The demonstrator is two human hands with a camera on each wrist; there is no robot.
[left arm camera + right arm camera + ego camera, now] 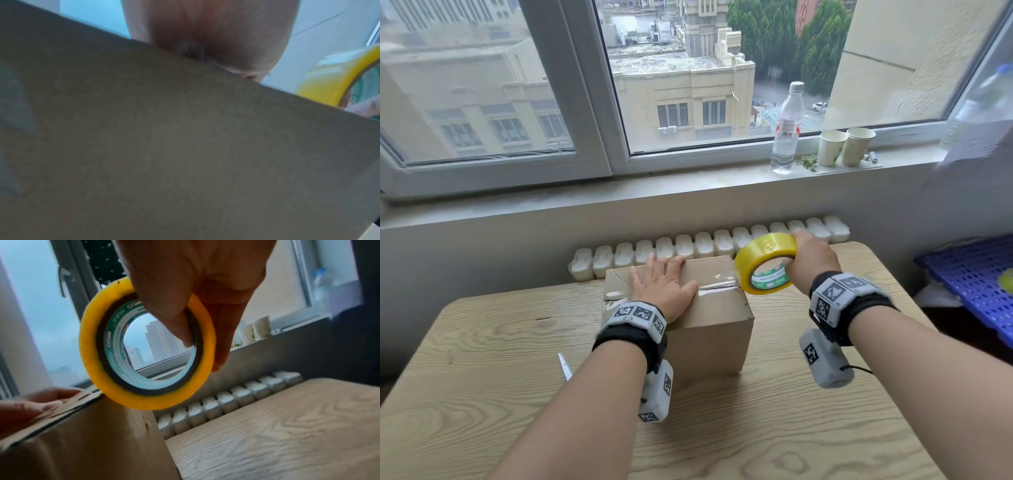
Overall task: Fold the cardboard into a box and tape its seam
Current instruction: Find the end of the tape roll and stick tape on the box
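A brown cardboard box stands folded on the wooden table. Clear tape runs along its top seam from under my left hand to the right edge. My left hand lies flat on the box top, fingers straight, pressing the flaps. My right hand grips a yellow tape roll at the box's upper right corner, thumb inside the core. In the right wrist view the tape roll touches the box corner. In the left wrist view the box fills most of the frame, and the palm rests on it.
Scissors lie on the table left of my left forearm. A white radiator runs behind the table. A water bottle and two paper cups stand on the windowsill. A blue perforated crate sits at the right.
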